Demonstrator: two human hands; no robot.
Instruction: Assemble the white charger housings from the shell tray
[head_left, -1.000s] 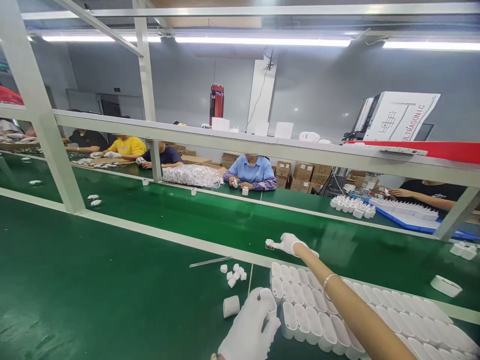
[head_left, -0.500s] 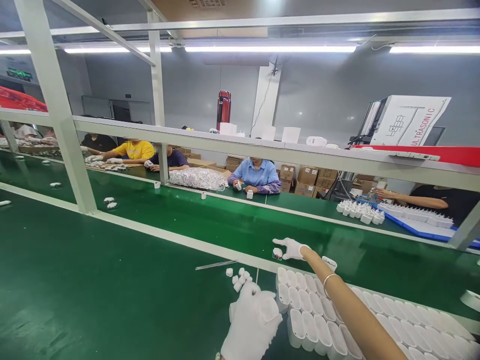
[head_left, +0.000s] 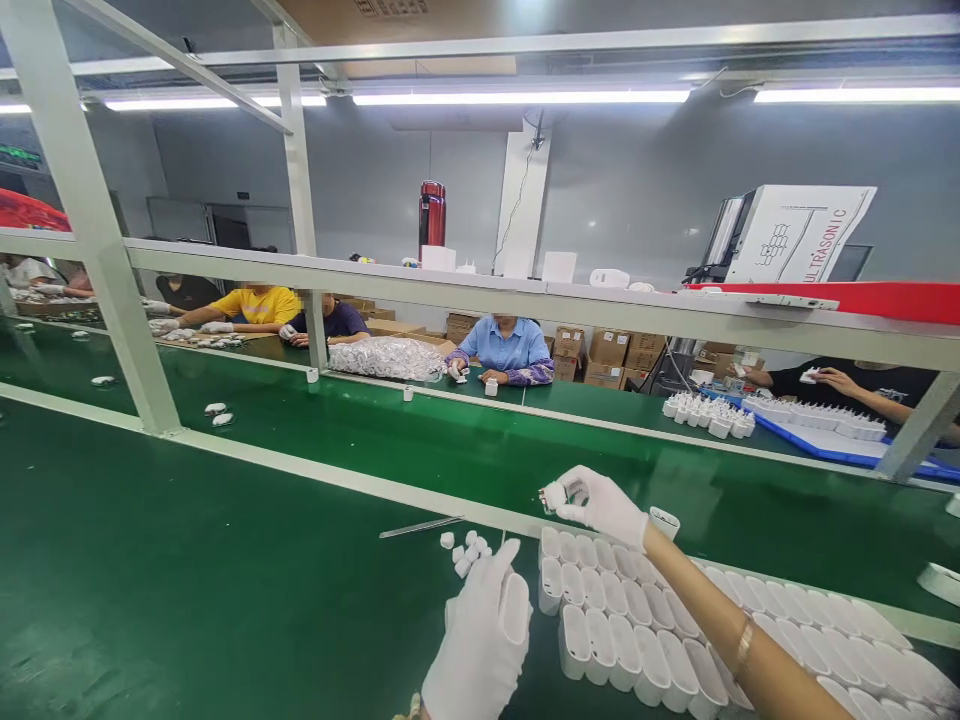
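Observation:
My left hand [head_left: 480,630], in a white glove, is closed around a white oval housing [head_left: 514,608] at the bottom centre. Above the green belt, my right hand [head_left: 604,505], also gloved, pinches a small white part [head_left: 553,497] between thumb and fingers; some darker detail shows at its left end. Rows of white oval housings [head_left: 622,640] stand open side up beneath my right forearm. Just beyond my left hand lies a small pile of white pieces [head_left: 471,550]. One more housing [head_left: 664,520] is on the belt behind my right wrist.
A thin clear strip [head_left: 420,527] lies left of the pile. The pale rail [head_left: 300,465] separates the near table from the green belt [head_left: 360,430], which carries scattered white parts [head_left: 217,414]. A metal post [head_left: 112,230] rises at left. People sit across the belt.
My right hand has closed on the small white part and lifted it from the belt. My left hand has turned, with the housing still in it. The whole view has shifted slightly.

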